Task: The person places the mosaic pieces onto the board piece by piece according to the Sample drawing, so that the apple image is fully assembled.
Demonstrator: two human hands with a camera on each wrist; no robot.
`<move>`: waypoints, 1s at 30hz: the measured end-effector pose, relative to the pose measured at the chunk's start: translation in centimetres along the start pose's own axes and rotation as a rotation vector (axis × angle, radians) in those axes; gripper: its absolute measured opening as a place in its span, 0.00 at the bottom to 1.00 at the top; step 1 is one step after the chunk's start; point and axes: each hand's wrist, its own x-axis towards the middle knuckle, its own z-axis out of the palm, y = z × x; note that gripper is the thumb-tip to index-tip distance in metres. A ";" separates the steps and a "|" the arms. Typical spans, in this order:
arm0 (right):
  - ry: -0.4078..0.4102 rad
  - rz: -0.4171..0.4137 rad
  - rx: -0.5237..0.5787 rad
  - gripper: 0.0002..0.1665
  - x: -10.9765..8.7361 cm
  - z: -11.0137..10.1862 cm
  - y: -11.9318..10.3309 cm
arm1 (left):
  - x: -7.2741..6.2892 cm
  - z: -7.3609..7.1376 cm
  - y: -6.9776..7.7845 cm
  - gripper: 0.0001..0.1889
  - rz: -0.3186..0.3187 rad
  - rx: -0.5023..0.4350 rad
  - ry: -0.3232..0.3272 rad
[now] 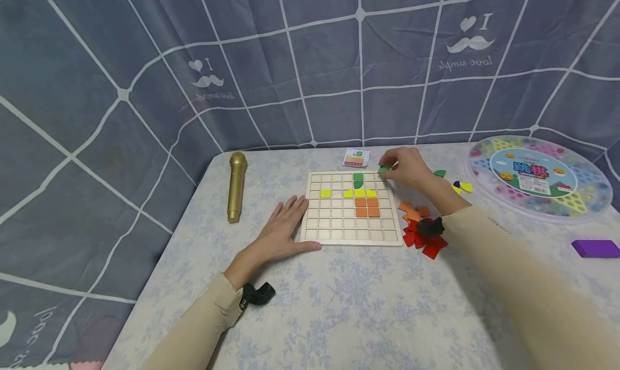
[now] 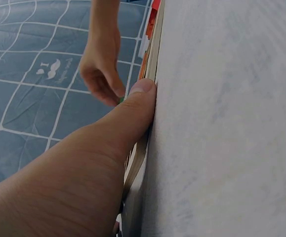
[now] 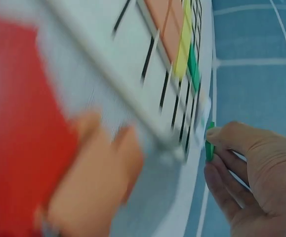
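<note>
A pale wooden grid board (image 1: 334,224) lies on the table. My left hand (image 1: 281,230) rests at its left side, fingers straight against the edge and thumb by the near left corner. Between thumb and fingers, my right hand (image 1: 409,165) pinches a green tile (image 3: 210,143) just above the board's far right corner. On the grid are green tiles (image 1: 358,177) near the far edge, several yellow tiles (image 1: 349,194) in a row below them, and a block of orange tiles (image 1: 367,207) under that. The left wrist view shows the left thumb (image 2: 138,101) on the board's edge.
Right of the board lie loose orange pieces (image 1: 411,212), red pieces (image 1: 433,246), a green piece (image 1: 439,173) and yellow pieces (image 1: 465,187). A picture card (image 1: 356,157) is behind it. Farther out are a gold microphone (image 1: 236,187), a round game box (image 1: 537,179) and a purple block (image 1: 597,248).
</note>
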 end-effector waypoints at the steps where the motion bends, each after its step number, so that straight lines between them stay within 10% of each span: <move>1: -0.010 -0.015 -0.001 0.14 0.3 0.4 -0.5 | 0.0 0.0 0.0 0.62 0.001 -0.002 0.001; 30: -0.119 -0.153 0.045 0.02 1.7 5.3 -4.8 | -0.1 0.1 -0.1 0.62 -0.017 -0.010 -0.008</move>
